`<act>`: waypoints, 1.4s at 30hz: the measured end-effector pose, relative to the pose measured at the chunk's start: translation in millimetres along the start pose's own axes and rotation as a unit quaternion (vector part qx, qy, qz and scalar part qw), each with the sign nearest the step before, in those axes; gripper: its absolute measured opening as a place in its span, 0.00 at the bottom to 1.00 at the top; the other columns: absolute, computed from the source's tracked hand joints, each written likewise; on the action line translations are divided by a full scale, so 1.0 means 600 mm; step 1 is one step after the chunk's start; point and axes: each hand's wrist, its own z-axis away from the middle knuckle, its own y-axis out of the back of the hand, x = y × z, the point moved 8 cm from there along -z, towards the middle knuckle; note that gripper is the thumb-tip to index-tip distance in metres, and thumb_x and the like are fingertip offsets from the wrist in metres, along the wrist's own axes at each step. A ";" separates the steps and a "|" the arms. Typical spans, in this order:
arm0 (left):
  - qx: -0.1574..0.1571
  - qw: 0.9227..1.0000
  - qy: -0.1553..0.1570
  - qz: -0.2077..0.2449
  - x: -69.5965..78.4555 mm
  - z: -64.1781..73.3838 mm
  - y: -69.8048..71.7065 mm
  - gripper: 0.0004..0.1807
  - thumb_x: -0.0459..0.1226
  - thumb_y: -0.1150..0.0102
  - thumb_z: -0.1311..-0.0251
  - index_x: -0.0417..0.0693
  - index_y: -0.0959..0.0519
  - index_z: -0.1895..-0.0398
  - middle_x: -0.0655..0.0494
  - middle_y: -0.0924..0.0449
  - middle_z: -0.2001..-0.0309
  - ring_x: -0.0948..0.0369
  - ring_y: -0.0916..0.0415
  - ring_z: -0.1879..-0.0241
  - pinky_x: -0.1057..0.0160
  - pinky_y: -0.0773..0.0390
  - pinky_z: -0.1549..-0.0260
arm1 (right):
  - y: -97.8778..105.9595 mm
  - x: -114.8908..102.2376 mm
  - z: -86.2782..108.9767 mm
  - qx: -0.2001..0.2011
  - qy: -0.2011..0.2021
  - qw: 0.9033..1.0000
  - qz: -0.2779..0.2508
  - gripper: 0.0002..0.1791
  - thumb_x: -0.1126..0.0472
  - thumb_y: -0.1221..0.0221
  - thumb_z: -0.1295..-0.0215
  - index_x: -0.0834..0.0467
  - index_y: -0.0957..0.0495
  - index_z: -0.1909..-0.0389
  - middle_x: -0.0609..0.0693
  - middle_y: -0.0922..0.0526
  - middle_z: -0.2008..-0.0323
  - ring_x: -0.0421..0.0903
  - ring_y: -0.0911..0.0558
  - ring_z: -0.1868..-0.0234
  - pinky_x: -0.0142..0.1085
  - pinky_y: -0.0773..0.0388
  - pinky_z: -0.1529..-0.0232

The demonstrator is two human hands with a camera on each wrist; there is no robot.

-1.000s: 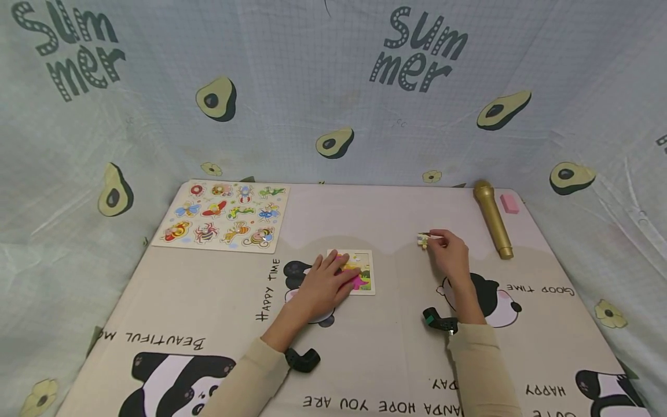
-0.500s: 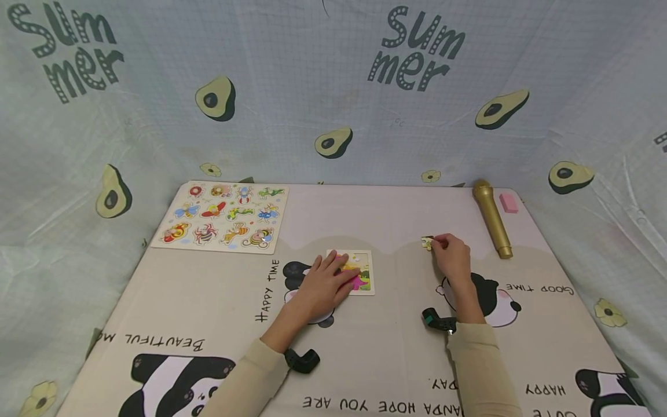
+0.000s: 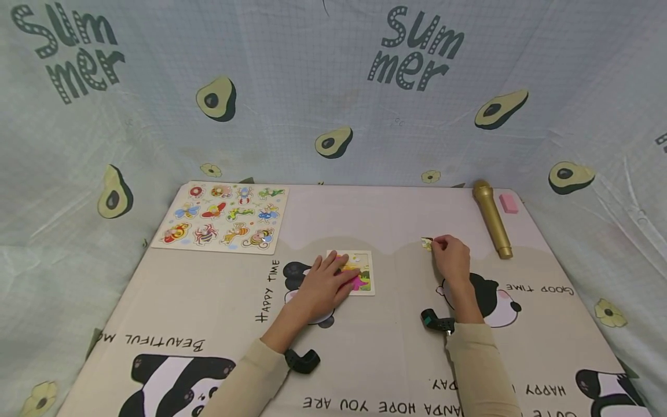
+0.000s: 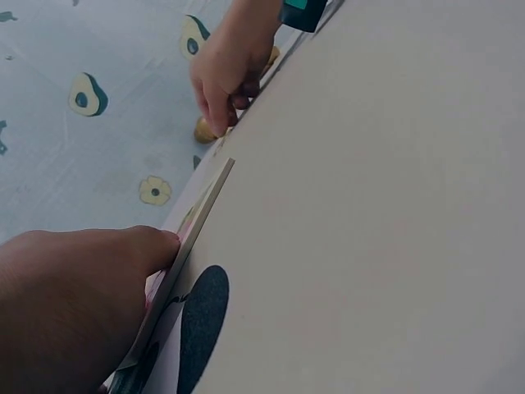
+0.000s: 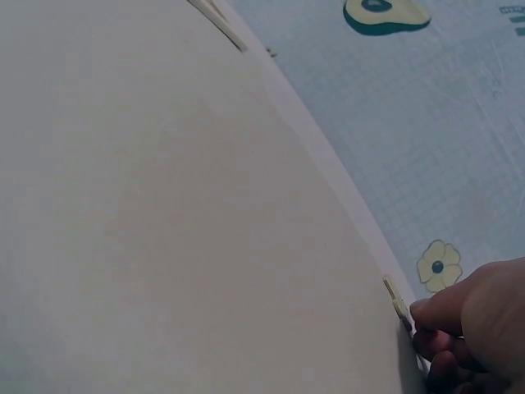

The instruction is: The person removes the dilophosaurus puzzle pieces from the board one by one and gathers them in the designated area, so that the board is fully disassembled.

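Backdrop (image 3: pixel 292 69) reads "Summer"; table (image 3: pixel 380 347), "Happy time", "Good time".

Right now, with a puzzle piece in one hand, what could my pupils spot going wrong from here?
The right hand pinches the puzzle piece near one edge, so it might slip. The left hand covers part of the small puzzle board, so it may get in the way of the piece. The gold stick lies close by on the right, so a sideways swing could knock it.
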 end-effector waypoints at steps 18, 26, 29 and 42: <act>-0.017 0.999 0.016 0.046 -0.014 0.003 0.009 0.25 0.51 0.49 0.27 0.54 0.27 0.31 0.50 0.35 0.26 0.47 0.44 0.23 0.43 0.44 0.25 | 0.001 -0.013 -0.001 -0.014 0.003 1.000 -0.012 0.20 0.53 0.44 0.29 0.68 0.20 0.52 0.62 0.19 0.60 0.55 0.22 0.60 0.36 0.29 0.63; -0.014 0.998 0.024 0.057 -0.020 0.004 0.019 0.26 0.50 0.47 0.29 0.51 0.26 0.31 0.48 0.33 0.27 0.47 0.42 0.24 0.47 0.42 0.25 | 0.009 -0.040 0.005 -0.010 0.022 0.999 -0.023 0.20 0.53 0.43 0.28 0.67 0.20 0.50 0.62 0.19 0.60 0.55 0.22 0.60 0.36 0.29 0.63; -0.018 0.998 0.024 0.057 -0.019 0.007 0.022 0.27 0.50 0.46 0.29 0.51 0.26 0.32 0.48 0.33 0.27 0.47 0.42 0.24 0.47 0.41 0.25 | 0.010 -0.054 0.009 -0.014 0.030 0.999 -0.026 0.20 0.53 0.43 0.28 0.67 0.20 0.49 0.62 0.19 0.60 0.55 0.22 0.60 0.36 0.29 0.63; 0.018 0.999 0.000 0.031 -0.011 0.017 0.030 0.21 0.47 0.44 0.29 0.50 0.20 0.38 0.51 0.27 0.32 0.53 0.31 0.30 0.45 0.35 0.29 | -0.028 -0.120 0.030 -0.052 0.086 0.995 -0.008 0.20 0.54 0.41 0.29 0.66 0.21 0.47 0.60 0.20 0.62 0.54 0.22 0.60 0.40 0.24 0.60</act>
